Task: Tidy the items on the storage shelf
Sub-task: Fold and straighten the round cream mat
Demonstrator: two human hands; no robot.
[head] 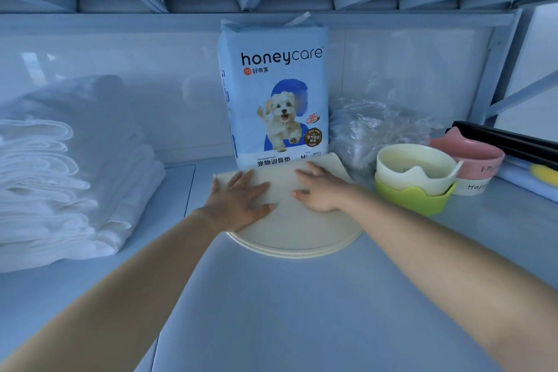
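Cream mat [296, 220] sits mid-shelf, its far edge hiding the base of the honeycare pack [273, 90] — left hand [238, 202] and right hand [317, 190] press flat on it, grip wide. Stacked bowls [413, 178] sit just beside its right edge; bare shelf [271, 311] in front.

This is looking like a home pet-supply store: a metal shelf [271, 311] is holding a pack of puppy pads [273, 90], pet bowls [415, 172] and folded cloths [60, 178].

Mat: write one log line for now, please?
left hand: flat on mat | right hand: flat on mat | pack: upright behind
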